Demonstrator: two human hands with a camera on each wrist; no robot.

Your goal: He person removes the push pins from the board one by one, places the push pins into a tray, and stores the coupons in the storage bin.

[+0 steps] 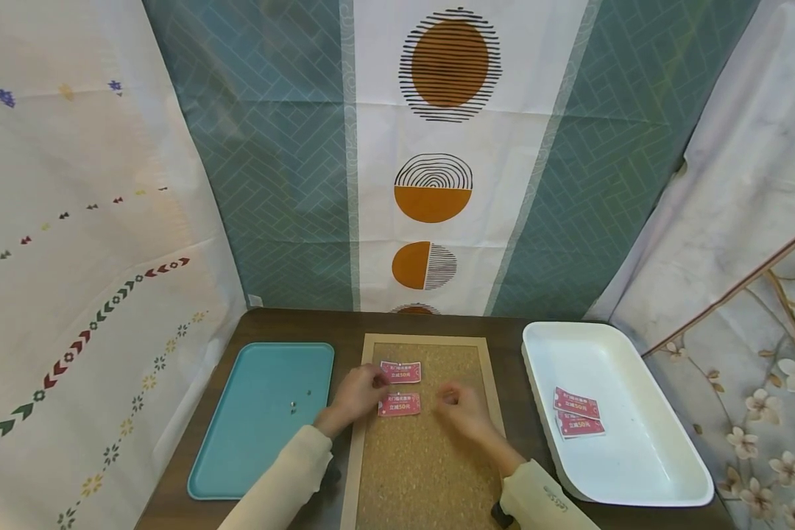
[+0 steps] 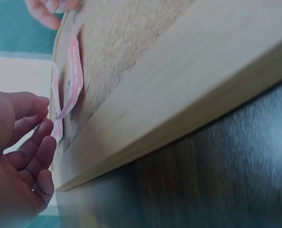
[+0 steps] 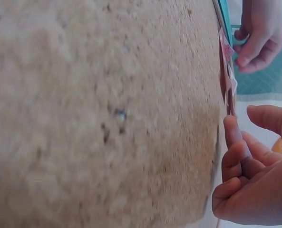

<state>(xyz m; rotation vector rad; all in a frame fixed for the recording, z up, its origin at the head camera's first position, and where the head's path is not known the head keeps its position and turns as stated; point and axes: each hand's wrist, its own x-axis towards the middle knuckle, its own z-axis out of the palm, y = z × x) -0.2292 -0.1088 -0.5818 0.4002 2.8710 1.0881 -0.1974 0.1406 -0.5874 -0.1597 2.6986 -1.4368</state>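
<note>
On a wood-framed cork board (image 1: pixel 430 471) lie two pink paper coupons, an upper coupon (image 1: pixel 400 372) and a lower coupon (image 1: pixel 400 405). My left hand (image 1: pixel 358 397) is at their left ends, thumb and fingertips drawn close together. In the left wrist view, the left fingers (image 2: pixel 44 126) overlap the end of a coupon (image 2: pixel 74 76) with a lifted edge; I cannot tell whether something tiny is pinched there. Right of the coupons, my right hand (image 1: pixel 464 408) hovers over the cork. Its thumb stands apart from loosely bent fingers (image 3: pixel 238 159), nothing visible between them.
Left of the board, a teal tray (image 1: pixel 252 442) holds several tiny metallic pieces (image 1: pixel 293 405). To the right stands a deep white tray (image 1: pixel 649 442) with pink coupons (image 1: pixel 578 414) inside. A dark wooden table (image 1: pixel 351 331) carries everything, with patterned cloths behind and at the sides.
</note>
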